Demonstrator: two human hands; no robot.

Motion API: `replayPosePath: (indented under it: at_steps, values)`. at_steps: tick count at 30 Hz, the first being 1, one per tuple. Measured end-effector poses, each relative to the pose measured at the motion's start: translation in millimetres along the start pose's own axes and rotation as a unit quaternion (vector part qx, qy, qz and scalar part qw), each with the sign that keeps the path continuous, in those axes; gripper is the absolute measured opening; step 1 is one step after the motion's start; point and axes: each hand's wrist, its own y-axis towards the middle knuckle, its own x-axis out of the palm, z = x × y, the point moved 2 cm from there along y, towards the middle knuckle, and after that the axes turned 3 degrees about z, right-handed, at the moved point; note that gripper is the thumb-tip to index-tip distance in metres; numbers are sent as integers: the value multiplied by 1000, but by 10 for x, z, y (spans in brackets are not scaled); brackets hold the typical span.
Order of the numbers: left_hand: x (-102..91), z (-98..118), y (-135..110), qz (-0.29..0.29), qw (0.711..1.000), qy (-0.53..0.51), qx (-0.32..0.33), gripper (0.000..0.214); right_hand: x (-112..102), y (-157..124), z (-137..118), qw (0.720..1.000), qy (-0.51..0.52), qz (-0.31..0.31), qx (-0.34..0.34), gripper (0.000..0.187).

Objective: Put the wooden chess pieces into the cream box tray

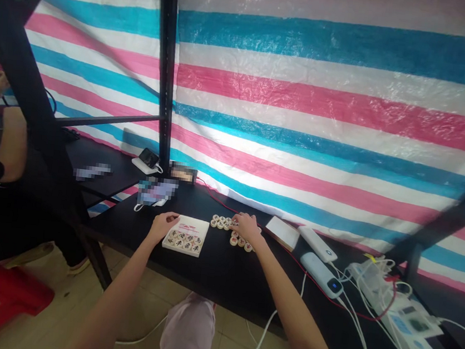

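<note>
A shallow white box (185,222) lies on the black table; several round Chinese chess pieces (185,241) with black characters stand in rows in its near half. My left hand (164,227) grips the box's left edge, thumb and fingers closed at the rim. To the right of the box, more Chinese chess pieces (221,222) lie grouped on the table top. My right hand (247,226) is over that group, its fingers bent down and closed on a piece at its fingertips, mostly hidden. Pieces with red characters (240,242) lie just below this hand.
On the right lie a flat white box (282,233), a white power bank (317,244), a blue power bank (322,275) and a power strip (408,323) with tangled cables. Black posts (166,77) frame the table. A person's arm (14,138) and a red stool (4,294) are left.
</note>
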Motion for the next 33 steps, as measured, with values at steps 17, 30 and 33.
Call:
replayPosePath:
  at_steps: [17,30,33]
  values:
    - [-10,11,8,2,1000,-24,-5,37,86,-9,49,994,99,7,34,24]
    - [-31,56,8,1,1000,17,-6,38,69,-47,55,998,48,-7,31,21]
    - [-27,64,-4,0,1000,10,-5,38,55,-56,38,999,45,-7,28,19]
